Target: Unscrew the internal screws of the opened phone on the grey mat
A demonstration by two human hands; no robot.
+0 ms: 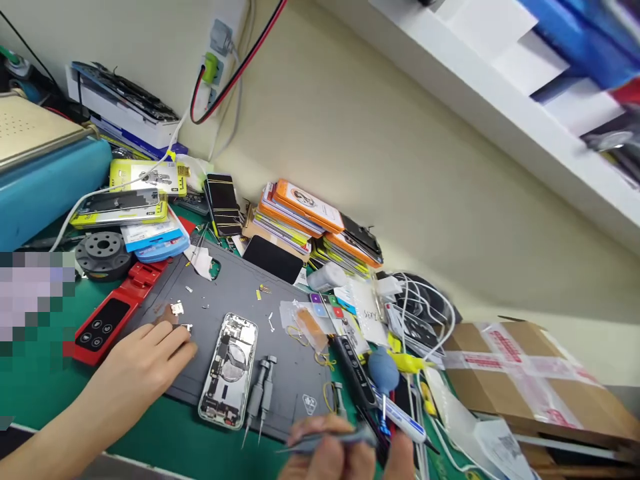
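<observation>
An opened phone (229, 370) lies with its insides up on a dark grey work mat (235, 293). My left hand (143, 363) rests on the mat just left of the phone, its fingers curled over a small metal part (186, 328). At the bottom edge my right hand (345, 453) is closed on grey tweezers (325, 441) that point left. Two grey screwdrivers (263, 393) lie side by side on the mat between the phone and my right hand. Small screws and parts are scattered over the mat.
A red device (107, 320) lies left of the mat, a blue machine (45, 180) further left. Stacks of phone cases and packets (310, 223) stand at the back. White cables (420, 300), a blue blower (384, 372) and a taped cardboard box (530, 380) are on the right.
</observation>
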